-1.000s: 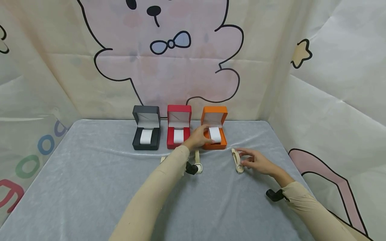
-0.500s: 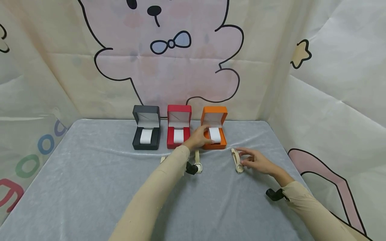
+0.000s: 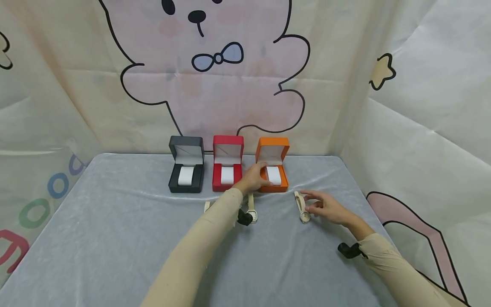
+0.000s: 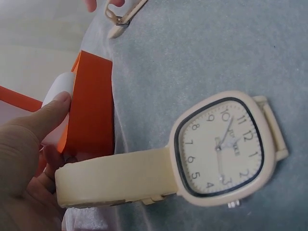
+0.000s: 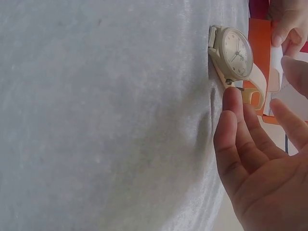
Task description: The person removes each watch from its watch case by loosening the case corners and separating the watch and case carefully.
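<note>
My left hand (image 3: 253, 177) holds the left side of the open orange watch box (image 3: 284, 178), thumb at the front edge beside the white cushion (image 3: 274, 175). In the left wrist view the thumb lies along the cushion's end, and the other fingers are partly hidden behind the box. A cream wristwatch (image 3: 302, 207) lies on the cloth by my right hand (image 3: 326, 207). Those fingers are loosely bent around its side; the right wrist view shows fingertips close to its crown, contact unclear. Another cream wristwatch (image 4: 219, 147), squarish-faced, lies below my left wrist.
An open red watch box (image 3: 216, 177) and an open dark grey watch box (image 3: 173, 179) stand left of the orange one, each with a white cushion. Part of another cream strap (image 3: 207, 205) shows beside the left sleeve. Grey cloth (image 3: 115, 238) covers the table; a printed curtain (image 3: 326, 106) hangs behind.
</note>
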{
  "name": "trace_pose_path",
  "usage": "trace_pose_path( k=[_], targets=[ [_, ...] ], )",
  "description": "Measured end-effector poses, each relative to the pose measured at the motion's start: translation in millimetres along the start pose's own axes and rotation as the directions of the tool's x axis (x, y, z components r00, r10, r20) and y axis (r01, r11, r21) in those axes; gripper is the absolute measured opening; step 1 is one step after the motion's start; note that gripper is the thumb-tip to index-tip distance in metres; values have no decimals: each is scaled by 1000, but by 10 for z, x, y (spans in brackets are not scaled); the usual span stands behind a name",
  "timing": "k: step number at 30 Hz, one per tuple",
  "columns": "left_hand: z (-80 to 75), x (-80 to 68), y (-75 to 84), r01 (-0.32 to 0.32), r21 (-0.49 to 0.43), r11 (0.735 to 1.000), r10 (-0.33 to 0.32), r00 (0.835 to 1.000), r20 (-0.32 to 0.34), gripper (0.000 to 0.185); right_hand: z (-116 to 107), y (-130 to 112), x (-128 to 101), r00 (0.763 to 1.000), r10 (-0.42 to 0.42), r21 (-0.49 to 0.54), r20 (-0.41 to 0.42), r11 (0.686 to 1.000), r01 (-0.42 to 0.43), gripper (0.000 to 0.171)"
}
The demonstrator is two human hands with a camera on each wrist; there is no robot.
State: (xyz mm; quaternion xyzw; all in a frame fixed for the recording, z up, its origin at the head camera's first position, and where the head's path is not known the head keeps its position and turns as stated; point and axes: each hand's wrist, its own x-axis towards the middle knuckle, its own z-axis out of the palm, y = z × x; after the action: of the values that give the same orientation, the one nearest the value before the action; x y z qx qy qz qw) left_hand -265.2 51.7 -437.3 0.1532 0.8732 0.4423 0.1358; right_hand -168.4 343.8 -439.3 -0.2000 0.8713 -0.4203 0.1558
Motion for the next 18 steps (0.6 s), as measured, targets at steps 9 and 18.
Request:
trace_pose_path(
  k=[9,18],
  targets=[
    [11,9,30,-3,70,998,3,1000,2,76,17,18,5,1000,-2,3,5,1000,2,60],
    [31,30,28,6,106,994,-7,1000,10,75,27,18,2,1000,17,15,2,1000,-17,58]
  ],
)
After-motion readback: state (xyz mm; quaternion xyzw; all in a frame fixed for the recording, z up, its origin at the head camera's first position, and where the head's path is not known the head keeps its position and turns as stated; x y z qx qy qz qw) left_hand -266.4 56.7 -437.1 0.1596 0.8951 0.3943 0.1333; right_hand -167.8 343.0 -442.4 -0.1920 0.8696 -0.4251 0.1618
